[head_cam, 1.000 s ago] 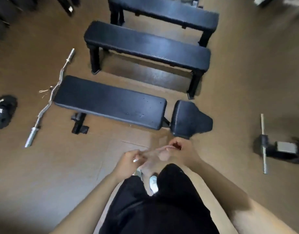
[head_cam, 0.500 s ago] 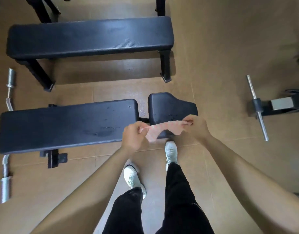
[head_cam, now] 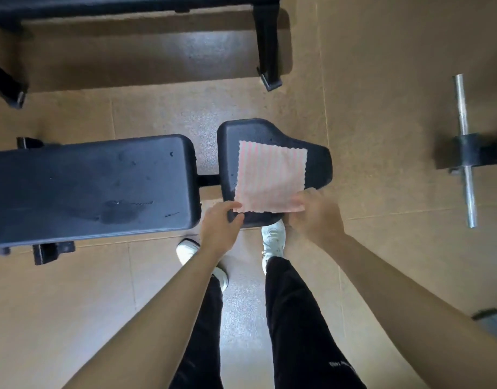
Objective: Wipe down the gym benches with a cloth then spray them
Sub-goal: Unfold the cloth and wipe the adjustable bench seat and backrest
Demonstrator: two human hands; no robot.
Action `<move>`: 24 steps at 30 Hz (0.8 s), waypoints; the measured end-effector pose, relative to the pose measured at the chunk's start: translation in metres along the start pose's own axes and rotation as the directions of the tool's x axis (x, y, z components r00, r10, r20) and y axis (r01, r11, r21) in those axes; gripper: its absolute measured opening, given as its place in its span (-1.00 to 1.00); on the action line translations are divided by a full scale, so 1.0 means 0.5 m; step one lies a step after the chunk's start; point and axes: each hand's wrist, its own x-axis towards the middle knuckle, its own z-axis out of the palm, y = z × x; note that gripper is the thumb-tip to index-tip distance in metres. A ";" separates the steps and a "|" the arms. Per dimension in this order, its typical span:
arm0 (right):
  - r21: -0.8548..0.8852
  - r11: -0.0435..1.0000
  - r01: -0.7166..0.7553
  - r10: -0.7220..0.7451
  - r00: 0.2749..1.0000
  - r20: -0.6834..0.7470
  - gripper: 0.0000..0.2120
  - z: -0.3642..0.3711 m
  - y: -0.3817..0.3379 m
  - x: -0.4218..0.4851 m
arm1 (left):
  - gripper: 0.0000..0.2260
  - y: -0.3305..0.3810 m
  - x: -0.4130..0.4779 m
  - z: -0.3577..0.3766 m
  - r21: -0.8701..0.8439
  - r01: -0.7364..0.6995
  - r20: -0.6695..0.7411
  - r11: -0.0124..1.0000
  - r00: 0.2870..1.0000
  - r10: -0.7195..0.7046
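Observation:
A pink striped cloth (head_cam: 271, 178) lies spread flat on the small black seat pad (head_cam: 316, 161) of the nearest bench. My left hand (head_cam: 220, 227) pinches the cloth's near left corner at the pad's edge. My right hand (head_cam: 316, 213) pinches its near right corner. The long black back pad (head_cam: 87, 186) of the same bench stretches to the left, with scuffs and a damp-looking patch on it. A second black bench (head_cam: 129, 4) stands farther away at the top, only its near edge and legs showing.
A steel bar (head_cam: 465, 147) on a black stand lies on the floor to the right. My white shoes (head_cam: 274, 238) stand just below the seat pad. A dark round object (head_cam: 493, 321) shows at the right edge. Brown tiled floor surrounds the benches.
The view moved closer to the near bench. The cloth, stretched in the air between both hands before, now lies flat on the seat pad with both hands at its near corners.

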 end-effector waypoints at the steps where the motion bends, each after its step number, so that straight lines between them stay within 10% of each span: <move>1: -0.034 0.999 0.034 -0.035 0.999 -0.029 -0.75 0.019 0.004 0.005 | -0.73 -0.014 0.000 0.014 -0.016 0.017 -0.013 1.000 1.000 -0.017; 14: -0.388 0.815 0.430 -0.453 0.891 0.035 -0.34 0.166 0.008 0.182 | -0.51 -0.081 0.050 0.123 -0.311 0.230 -0.203 0.922 0.932 -0.301; 24: -0.382 0.918 -0.103 0.073 0.993 -0.091 -0.28 0.089 0.091 0.235 | -0.55 -0.089 0.060 0.110 -0.294 0.258 -0.201 0.920 0.925 -0.324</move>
